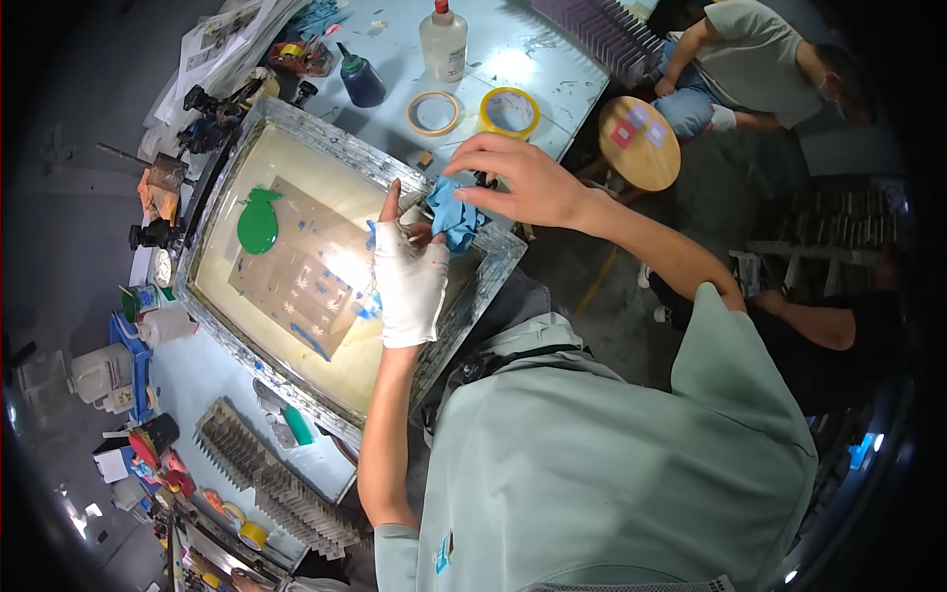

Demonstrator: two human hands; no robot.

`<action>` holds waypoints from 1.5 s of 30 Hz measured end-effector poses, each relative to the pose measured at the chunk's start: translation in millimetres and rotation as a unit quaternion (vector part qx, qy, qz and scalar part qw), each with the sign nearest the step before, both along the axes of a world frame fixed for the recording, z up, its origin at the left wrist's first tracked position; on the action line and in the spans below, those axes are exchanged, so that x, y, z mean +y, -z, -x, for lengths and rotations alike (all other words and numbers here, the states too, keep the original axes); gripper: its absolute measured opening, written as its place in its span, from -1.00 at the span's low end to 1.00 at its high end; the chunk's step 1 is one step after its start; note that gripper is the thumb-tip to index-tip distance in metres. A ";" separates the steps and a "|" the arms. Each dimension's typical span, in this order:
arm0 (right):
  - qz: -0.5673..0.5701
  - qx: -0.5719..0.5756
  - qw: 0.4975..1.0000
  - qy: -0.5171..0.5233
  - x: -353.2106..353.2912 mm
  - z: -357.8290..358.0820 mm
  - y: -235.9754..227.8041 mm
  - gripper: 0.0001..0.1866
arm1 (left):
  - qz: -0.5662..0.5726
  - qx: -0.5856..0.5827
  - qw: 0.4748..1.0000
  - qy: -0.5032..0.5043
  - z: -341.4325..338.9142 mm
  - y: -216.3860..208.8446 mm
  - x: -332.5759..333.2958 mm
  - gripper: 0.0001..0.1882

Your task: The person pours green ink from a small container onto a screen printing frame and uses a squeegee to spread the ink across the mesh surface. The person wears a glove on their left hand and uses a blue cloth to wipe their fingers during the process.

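Observation:
My left hand (409,286), in a white glove that leaves the fingertips bare, is over the right side of a framed printing screen (219,306). One of its fingers points up, and the others curl against a crumpled blue rag (456,219). My right hand (518,180) arches over the rag with fingers apart, the thumb lying across the rag's upper edge. On the screen's mesh sits a green ink puddle (258,225). Beside it is a brownish stencil area (296,266) with small leaf shapes and blue smears.
Behind the screen stand a clear bottle (444,47), a dark squeeze bottle (361,81) and two tape rolls, one yellow (509,111). Clamps (202,104) line the left side. A rack of plates (271,479) is at lower left. Another person sits by a round stool (639,148).

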State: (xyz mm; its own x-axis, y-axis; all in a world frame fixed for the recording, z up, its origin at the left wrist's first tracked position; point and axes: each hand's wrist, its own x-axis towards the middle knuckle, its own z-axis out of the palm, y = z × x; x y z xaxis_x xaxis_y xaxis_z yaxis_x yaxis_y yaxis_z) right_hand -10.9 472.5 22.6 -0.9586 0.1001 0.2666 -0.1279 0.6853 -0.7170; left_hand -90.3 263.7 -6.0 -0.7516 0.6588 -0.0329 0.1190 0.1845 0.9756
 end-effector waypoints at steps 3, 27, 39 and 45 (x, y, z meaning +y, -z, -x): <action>-0.001 -0.011 1.000 -0.024 -8.4 4.2 6.1 -0.63 | -0.020 -0.035 0.999 0.008 -0.2 -2.9 2.4 -0.11; 0.654 -0.081 0.752 0.034 -16.0 1.3 0.2 -0.79 | -0.178 -0.097 0.979 -0.029 2.5 -46.2 36.1 -0.14; 0.180 0.100 0.932 0.298 114.6 115.3 59.7 -0.06 | -0.226 -0.092 0.969 -0.033 76.7 -37.1 39.1 -0.13; -0.004 0.006 0.980 0.199 144.2 148.4 57.4 -0.10 | -0.182 -0.079 0.978 -0.064 120.6 -47.9 56.9 -0.10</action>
State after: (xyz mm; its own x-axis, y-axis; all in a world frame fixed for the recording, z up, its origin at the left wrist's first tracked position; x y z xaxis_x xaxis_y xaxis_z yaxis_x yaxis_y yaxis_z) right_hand -159.3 616.6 -34.8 -0.8405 0.4642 0.2795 0.1431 0.6877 -0.7118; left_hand -210.9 320.6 41.9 -0.8333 0.5491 0.0643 -0.0391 -0.1744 0.9839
